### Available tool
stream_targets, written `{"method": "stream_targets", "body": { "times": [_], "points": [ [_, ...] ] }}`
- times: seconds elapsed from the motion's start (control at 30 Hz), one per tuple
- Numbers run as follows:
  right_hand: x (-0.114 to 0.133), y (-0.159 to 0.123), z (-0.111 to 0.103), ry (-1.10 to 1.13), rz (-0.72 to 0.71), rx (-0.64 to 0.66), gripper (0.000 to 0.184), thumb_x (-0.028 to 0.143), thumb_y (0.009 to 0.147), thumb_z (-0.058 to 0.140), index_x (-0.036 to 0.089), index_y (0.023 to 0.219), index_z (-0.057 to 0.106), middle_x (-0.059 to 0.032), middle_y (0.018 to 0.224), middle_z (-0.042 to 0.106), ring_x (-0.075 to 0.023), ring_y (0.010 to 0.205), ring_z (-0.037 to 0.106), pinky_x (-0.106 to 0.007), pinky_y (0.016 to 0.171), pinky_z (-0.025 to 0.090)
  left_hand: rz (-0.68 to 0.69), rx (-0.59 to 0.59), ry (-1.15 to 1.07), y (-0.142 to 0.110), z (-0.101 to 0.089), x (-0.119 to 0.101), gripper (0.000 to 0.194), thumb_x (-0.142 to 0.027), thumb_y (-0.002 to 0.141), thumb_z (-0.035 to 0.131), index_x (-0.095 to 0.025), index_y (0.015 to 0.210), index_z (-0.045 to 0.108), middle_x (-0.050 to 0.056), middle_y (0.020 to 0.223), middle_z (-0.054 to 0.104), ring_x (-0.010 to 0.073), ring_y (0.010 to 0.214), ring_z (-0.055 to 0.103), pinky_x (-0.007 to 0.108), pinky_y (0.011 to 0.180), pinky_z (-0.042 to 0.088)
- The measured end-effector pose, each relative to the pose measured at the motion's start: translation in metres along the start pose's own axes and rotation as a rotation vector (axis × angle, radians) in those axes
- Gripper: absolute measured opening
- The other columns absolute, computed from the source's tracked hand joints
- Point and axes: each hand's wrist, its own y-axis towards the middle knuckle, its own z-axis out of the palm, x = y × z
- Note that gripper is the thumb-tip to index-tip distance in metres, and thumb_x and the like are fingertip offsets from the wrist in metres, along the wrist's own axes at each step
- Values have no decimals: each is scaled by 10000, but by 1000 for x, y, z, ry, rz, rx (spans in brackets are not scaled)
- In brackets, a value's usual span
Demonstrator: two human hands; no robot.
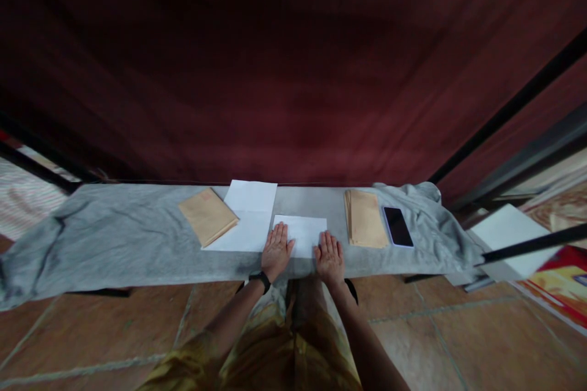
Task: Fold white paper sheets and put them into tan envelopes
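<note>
A small white sheet of paper point(302, 233), possibly folded, lies flat on the grey cloth in front of me. On its left edge rests my left hand point(276, 250), palm down with the fingers stretched out; a dark watch is on that wrist. My right hand point(330, 255) presses flat on the paper's right edge, fingers extended. Neither hand grasps anything. Just left of the left hand lies a larger white sheet point(252, 220) with a crease across it. Several brown envelopes point(208, 215) partly cover that sheet's left side.
Another stack of brown envelopes point(368, 219) lies to the right, beside a dark-screened phone point(398, 227). Grey cloth point(132, 238) covers the narrow table. A dark red curtain-like surface point(293, 85) rises behind it. A white box-like object point(511, 238) stands past the right end.
</note>
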Motion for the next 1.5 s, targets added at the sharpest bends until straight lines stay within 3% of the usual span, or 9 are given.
{"method": "stream_targets", "body": {
  "times": [0.23,0.5,0.73,0.93,1.2,1.5],
  "points": [
    [17,14,1,16,90,3,562,347,1030,306,53,1480,472,-205,1557,432,-330,1474,347,-558,1211,207,-9,-9,-2,-6,0,0,634,-433,1006,328,-84,1536,355,170,1609,363,265,1527,260,464,1261,191],
    [49,45,20,62,-111,109,508,309,1036,343,143,1503,457,-148,1564,440,-262,1472,367,-506,1203,269,0,3,12,-5,-3,0,630,-377,998,359,-83,1554,322,177,1616,342,283,1530,243,506,1251,217],
    [37,49,23,24,-66,93,510,330,1036,369,188,1522,434,-134,1596,391,-276,1489,332,-535,1208,205,0,14,24,-5,-3,3,631,-391,996,373,-105,1556,331,157,1616,348,283,1526,256,496,1251,222],
    [24,47,18,2,5,46,546,351,1041,349,139,1542,392,-171,1610,348,-290,1504,300,-523,1211,189,-42,32,7,2,2,-3,614,-381,1003,358,-72,1533,370,178,1613,345,299,1526,255,499,1255,201],
    [25,49,16,-77,-16,85,542,297,1026,335,132,1538,400,-167,1616,337,-293,1511,287,-523,1211,186,116,111,-29,39,23,-30,539,-326,1015,317,-155,1515,426,108,1616,369,255,1537,228,497,1259,168],
    [24,47,22,-139,-36,8,520,305,1043,337,129,1525,424,-178,1579,401,-297,1481,350,-517,1198,205,118,100,122,63,22,-14,575,-372,1039,257,-115,1538,379,117,1616,364,231,1536,233,453,1263,154]
  ]
}}
